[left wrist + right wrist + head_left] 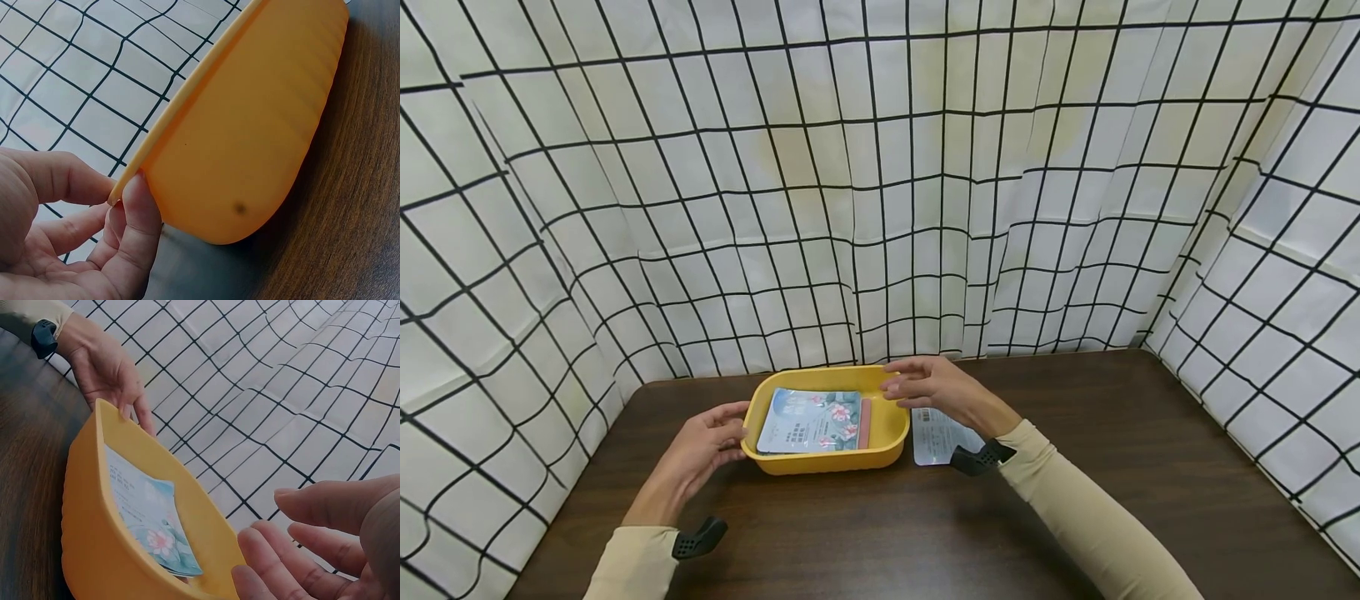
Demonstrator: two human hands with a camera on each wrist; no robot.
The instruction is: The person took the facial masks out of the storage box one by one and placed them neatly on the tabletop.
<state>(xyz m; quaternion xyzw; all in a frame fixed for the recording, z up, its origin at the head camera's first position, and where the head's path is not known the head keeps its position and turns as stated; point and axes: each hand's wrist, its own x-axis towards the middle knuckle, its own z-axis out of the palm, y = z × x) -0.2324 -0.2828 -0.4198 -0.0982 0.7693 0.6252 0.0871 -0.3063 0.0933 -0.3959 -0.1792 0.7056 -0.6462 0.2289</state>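
A yellow plastic basket (831, 463) sits on the table, holding flat sachets with a pale blue, pink-flowered front (808, 421). A pinkish flat edge (865, 423) shows at their right side. My left hand (702, 443) is at the basket's left end; in the left wrist view its thumb and fingers pinch the rim. Beside the right end, my right hand (938, 393) hovers with loosely bent fingers, apart from the rim in the right wrist view (312, 550). Below that hand, a light blue sachet with a barcode (936, 437) lies on the table, partly hidden by the wrist.
The dark brown wooden table (1075, 467) reaches to a white curtain with black grid lines (880, 208), which hangs behind it and along both sides. Each wrist wears a black band device (698, 539) over a beige sleeve (1090, 508).
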